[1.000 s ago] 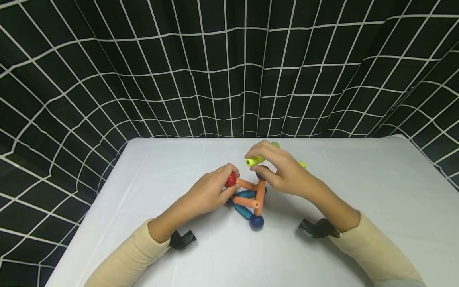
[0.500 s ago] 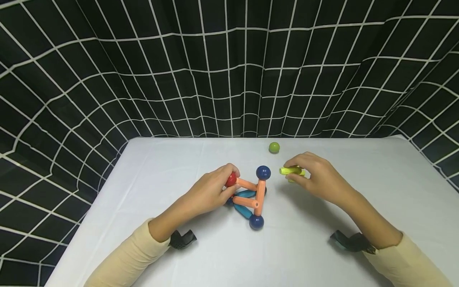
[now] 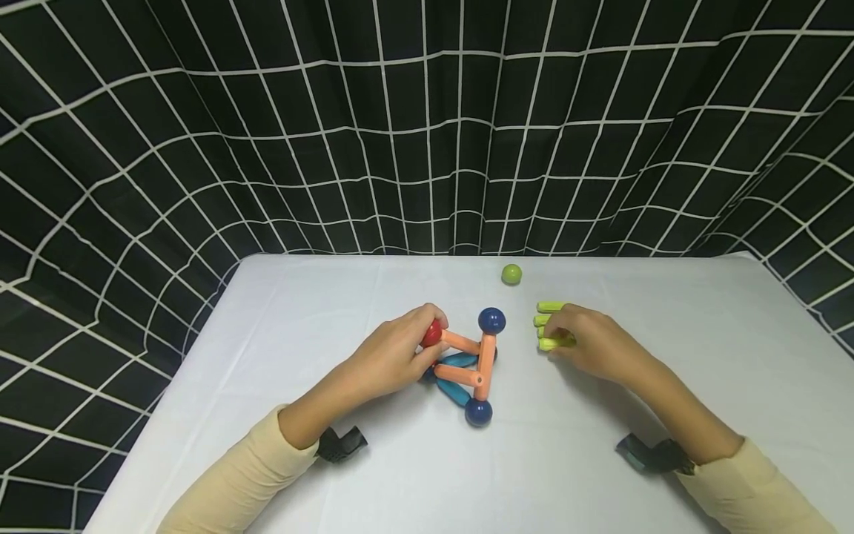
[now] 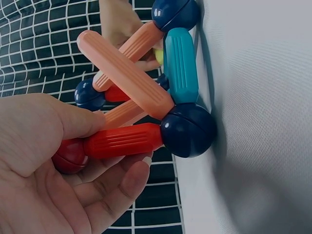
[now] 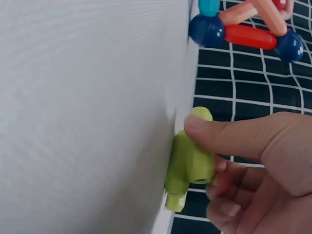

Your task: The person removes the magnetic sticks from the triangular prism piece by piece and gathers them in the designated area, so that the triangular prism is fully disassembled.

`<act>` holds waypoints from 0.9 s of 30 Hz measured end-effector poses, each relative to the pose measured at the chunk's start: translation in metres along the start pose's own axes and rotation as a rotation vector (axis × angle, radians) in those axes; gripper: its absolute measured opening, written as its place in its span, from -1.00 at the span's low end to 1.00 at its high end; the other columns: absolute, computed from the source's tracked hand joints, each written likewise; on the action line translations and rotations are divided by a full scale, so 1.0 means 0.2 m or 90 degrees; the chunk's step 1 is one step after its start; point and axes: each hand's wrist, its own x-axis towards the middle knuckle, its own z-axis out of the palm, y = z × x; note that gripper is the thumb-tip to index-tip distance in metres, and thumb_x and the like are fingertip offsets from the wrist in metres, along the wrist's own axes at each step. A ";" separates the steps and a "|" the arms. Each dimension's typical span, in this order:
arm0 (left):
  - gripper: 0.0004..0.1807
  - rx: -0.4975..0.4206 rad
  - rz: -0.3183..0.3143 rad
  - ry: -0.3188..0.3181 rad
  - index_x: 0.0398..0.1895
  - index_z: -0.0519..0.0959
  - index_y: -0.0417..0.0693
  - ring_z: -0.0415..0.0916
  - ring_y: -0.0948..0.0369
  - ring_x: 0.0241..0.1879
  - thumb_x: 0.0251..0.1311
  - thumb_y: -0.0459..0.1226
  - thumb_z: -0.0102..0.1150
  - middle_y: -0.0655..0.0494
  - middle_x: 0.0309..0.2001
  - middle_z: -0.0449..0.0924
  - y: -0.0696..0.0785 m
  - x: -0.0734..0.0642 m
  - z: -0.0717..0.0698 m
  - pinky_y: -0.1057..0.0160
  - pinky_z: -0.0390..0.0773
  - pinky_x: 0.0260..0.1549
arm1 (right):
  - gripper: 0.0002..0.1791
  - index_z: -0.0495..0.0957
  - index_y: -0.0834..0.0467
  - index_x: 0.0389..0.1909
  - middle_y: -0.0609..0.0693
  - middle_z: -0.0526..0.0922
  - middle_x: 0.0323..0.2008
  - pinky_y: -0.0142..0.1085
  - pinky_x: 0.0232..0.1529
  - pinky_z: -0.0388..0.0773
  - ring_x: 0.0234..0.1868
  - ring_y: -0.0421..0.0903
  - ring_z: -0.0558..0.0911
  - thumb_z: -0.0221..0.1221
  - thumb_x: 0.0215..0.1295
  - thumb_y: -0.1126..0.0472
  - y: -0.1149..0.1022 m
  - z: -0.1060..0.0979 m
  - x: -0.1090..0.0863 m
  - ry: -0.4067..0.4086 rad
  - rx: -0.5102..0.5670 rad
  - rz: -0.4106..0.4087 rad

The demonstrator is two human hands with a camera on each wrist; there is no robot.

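In the head view my left hand (image 3: 390, 352) holds a corner of a frame built from magnetic rods and balls, at a red ball (image 3: 432, 334). The left wrist view has its thumb and fingers around the red ball and the red rod (image 4: 124, 141) joined to it. Orange rods (image 3: 460, 376), teal rods (image 3: 454, 391) and dark blue balls (image 3: 491, 320) make up the rest of the frame. To its right, my right hand (image 3: 594, 341) pinches a yellow-green magnetic rod (image 5: 201, 163) between thumb and fingers, beside several like it (image 3: 550, 306).
A lone green ball (image 3: 511, 274) lies near the table's back edge. The white-covered table (image 3: 320, 297) meets a black curtain with a white grid (image 3: 440, 148) behind and at the sides.
My right hand has moved right, from above the frame to the yellow-green rods, carrying one of them there and lowering it. The left hand and the frame have stayed in place.
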 end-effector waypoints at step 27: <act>-0.72 0.003 -0.005 -0.001 0.02 0.42 -0.06 0.42 0.24 -0.40 0.36 -0.23 0.25 0.17 -0.30 0.46 0.00 0.00 0.00 0.30 0.47 -0.45 | -0.70 0.66 0.23 -0.09 0.01 0.63 -0.28 -0.22 -0.34 0.55 -0.37 -0.12 0.50 0.40 0.13 0.40 -0.04 -0.02 0.04 0.009 0.009 -0.066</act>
